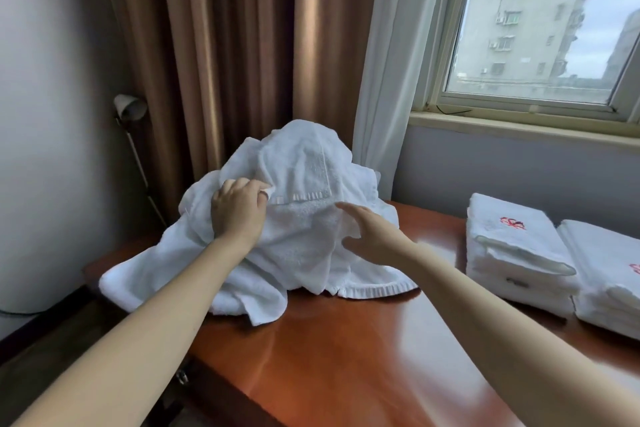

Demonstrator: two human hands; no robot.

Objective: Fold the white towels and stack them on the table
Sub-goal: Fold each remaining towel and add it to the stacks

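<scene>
Towels, unfolded: a heaped white pile (304,163) sits at the far left of the wooden table (346,340), one hem trailing toward the near edge.

- Left hand (237,215): fingers curled into the pile's upper left side, gripping a fold beside a woven band.
- Right hand (370,236): fingers spread and straight at the front of the pile, holding nothing. Contact with the cloth is hard to call.
- Done so far: two stacks of folded towels (512,253) and (602,270) stand side by side on the right, with red embroidery showing on top.
- Left to do: the heap looks like several towels, count unclear. Judged partway through, at the stage of picking out the next towel.
</scene>
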